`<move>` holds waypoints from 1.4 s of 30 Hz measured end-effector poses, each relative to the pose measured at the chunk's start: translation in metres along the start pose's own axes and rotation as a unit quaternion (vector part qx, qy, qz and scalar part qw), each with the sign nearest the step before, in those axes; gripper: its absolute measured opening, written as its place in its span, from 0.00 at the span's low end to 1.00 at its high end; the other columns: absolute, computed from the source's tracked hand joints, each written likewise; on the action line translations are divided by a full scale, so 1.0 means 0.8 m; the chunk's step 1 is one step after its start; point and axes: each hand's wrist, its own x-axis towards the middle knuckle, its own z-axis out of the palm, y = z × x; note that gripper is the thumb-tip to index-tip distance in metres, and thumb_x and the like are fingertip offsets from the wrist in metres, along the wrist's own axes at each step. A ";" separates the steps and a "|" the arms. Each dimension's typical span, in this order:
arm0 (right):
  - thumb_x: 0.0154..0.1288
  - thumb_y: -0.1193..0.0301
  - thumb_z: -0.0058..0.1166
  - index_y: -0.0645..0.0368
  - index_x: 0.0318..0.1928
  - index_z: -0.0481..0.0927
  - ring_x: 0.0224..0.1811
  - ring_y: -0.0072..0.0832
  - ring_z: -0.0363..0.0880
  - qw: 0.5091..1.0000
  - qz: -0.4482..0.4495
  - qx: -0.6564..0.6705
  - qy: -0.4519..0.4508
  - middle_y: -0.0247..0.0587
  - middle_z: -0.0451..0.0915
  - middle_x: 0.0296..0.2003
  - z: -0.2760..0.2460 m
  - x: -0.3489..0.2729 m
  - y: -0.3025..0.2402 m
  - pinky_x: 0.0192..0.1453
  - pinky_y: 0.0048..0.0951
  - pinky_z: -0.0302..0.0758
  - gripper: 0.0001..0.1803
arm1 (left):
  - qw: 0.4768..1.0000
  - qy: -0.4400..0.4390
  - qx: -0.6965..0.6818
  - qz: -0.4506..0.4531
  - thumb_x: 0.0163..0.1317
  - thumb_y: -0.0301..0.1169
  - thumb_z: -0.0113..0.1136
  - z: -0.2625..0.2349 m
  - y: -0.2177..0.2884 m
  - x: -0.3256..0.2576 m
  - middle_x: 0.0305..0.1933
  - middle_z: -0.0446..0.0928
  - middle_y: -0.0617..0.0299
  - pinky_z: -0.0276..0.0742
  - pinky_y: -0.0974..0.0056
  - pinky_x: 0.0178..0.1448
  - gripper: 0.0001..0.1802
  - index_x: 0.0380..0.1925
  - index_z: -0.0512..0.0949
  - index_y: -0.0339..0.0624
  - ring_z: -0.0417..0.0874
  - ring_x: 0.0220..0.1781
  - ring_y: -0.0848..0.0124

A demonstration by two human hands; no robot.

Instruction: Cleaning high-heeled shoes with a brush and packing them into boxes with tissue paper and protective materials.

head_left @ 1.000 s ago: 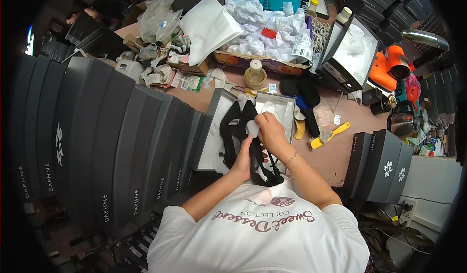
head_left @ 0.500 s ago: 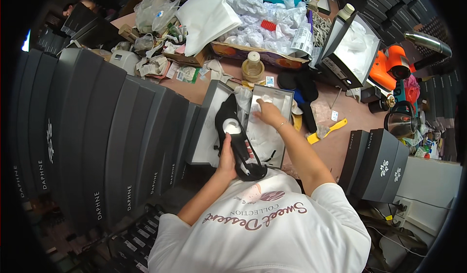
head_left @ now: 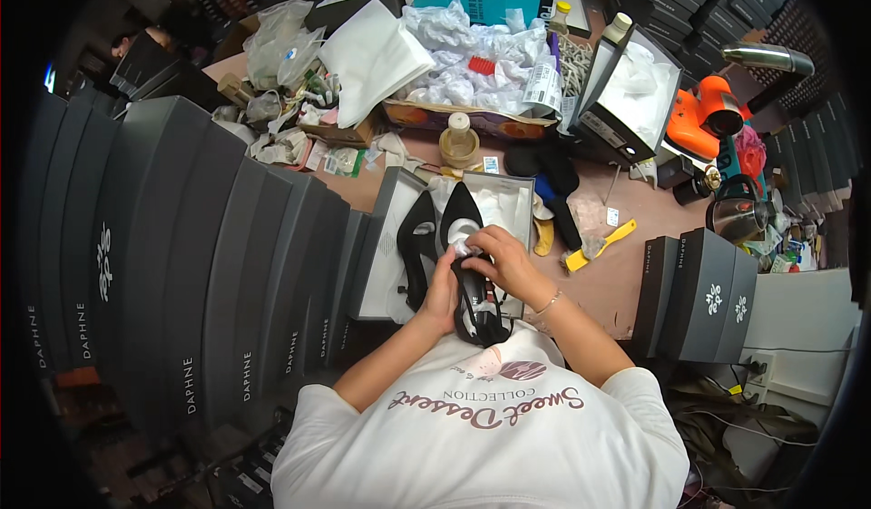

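A cluttered pinkish workbench [head_left: 594,302] sits in a dim room, stacked dark shoeboxes [head_left: 209,264] rising left of the fingers. The left hand [head_left: 442,298] wraps the side of a black shoe [head_left: 462,204], its pointed toe just beyond the fingertips. The right hand [head_left: 504,266] pinches its fingers narrowly around a white paper wad [head_left: 460,242] at the shoe's opening; the wad appears only partly tucked in. Just left of the fingers, a second black shoe [head_left: 416,257] already lies in an open grey shoebox [head_left: 376,282]; how much paper fills it is unclear. Loose white tissue [head_left: 495,202] lies beyond the fingers, not yet folded over either shoe.
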 end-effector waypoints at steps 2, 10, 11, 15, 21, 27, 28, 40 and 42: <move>0.51 0.73 0.62 0.58 0.38 0.74 0.40 0.43 0.76 1.000 -0.005 -0.030 0.005 0.44 0.76 0.37 -0.010 -0.006 -0.007 0.42 0.38 0.74 0.13 | 1.000 -0.001 0.016 -0.011 0.66 0.57 0.40 0.011 0.004 -0.001 0.39 0.78 0.60 0.82 0.63 0.37 0.29 0.51 0.69 0.45 0.82 0.35 0.70; 0.52 0.77 0.60 0.59 0.38 0.72 0.38 0.44 0.76 0.988 0.002 -0.133 0.078 0.45 0.73 0.37 -0.011 -0.012 -0.019 0.41 0.39 0.74 0.13 | 0.995 0.009 0.088 -0.040 0.66 0.56 0.42 0.017 -0.004 -0.011 0.38 0.78 0.60 0.81 0.64 0.37 0.27 0.48 0.71 0.44 0.82 0.35 0.71; 0.51 0.77 0.59 0.59 0.38 0.72 0.39 0.44 0.76 0.985 -0.020 -0.140 0.099 0.45 0.73 0.38 -0.003 -0.008 -0.011 0.41 0.39 0.74 0.13 | 0.996 0.013 0.083 -0.039 0.66 0.55 0.43 0.018 -0.007 -0.013 0.36 0.78 0.60 0.81 0.65 0.36 0.27 0.47 0.71 0.43 0.81 0.34 0.71; 0.52 0.77 0.60 0.59 0.39 0.74 0.42 0.44 0.75 0.994 0.019 -0.104 0.022 0.45 0.74 0.38 -0.001 -0.018 -0.016 0.44 0.38 0.74 0.12 | 0.996 0.033 0.072 -0.038 0.65 0.52 0.48 0.015 -0.011 -0.017 0.30 0.77 0.62 0.79 0.67 0.34 0.24 0.43 0.73 0.41 0.80 0.29 0.72; 0.46 0.64 0.71 0.58 0.61 0.66 0.50 0.40 0.75 0.985 0.097 -0.001 0.141 0.48 0.74 0.50 -0.012 -0.012 0.014 0.51 0.31 0.73 0.41 | 0.991 -0.003 0.105 -0.083 0.63 0.49 0.52 0.016 -0.017 -0.013 0.28 0.77 0.61 0.80 0.67 0.34 0.24 0.39 0.76 0.36 0.80 0.28 0.73; 0.48 0.60 0.70 0.63 0.70 0.52 0.60 0.49 0.68 0.991 0.097 0.045 0.084 0.58 0.68 0.59 -0.035 -0.023 0.025 0.62 0.35 0.65 0.53 | 0.979 -0.010 0.186 -0.085 0.61 0.43 0.52 0.042 -0.022 -0.018 0.29 0.78 0.61 0.78 0.70 0.36 0.21 0.40 0.76 0.33 0.79 0.28 0.74; 0.48 0.59 0.70 0.63 0.70 0.50 0.63 0.49 0.65 0.993 0.084 0.044 0.076 0.59 0.66 0.61 -0.041 -0.030 0.016 0.64 0.36 0.63 0.55 | 0.979 0.000 0.188 -0.081 0.61 0.42 0.52 0.044 -0.028 -0.019 0.29 0.78 0.61 0.78 0.70 0.37 0.21 0.40 0.77 0.33 0.80 0.29 0.74; 0.50 0.67 0.67 0.69 0.61 0.64 0.52 0.54 0.74 0.974 0.188 -0.007 0.126 0.61 0.74 0.51 -0.080 -0.061 0.068 0.55 0.40 0.72 0.39 | 0.970 -0.008 0.172 -0.174 0.60 0.41 0.50 0.080 -0.079 0.026 0.31 0.78 0.58 0.79 0.67 0.41 0.19 0.39 0.75 0.35 0.81 0.31 0.69; 0.51 0.67 0.66 0.69 0.61 0.63 0.53 0.54 0.74 0.986 0.146 0.031 0.075 0.62 0.73 0.52 -0.105 -0.066 0.075 0.55 0.41 0.72 0.40 | 0.966 0.018 0.198 -0.163 0.59 0.40 0.50 0.092 -0.081 0.031 0.31 0.78 0.59 0.79 0.66 0.42 0.18 0.39 0.75 0.35 0.81 0.31 0.69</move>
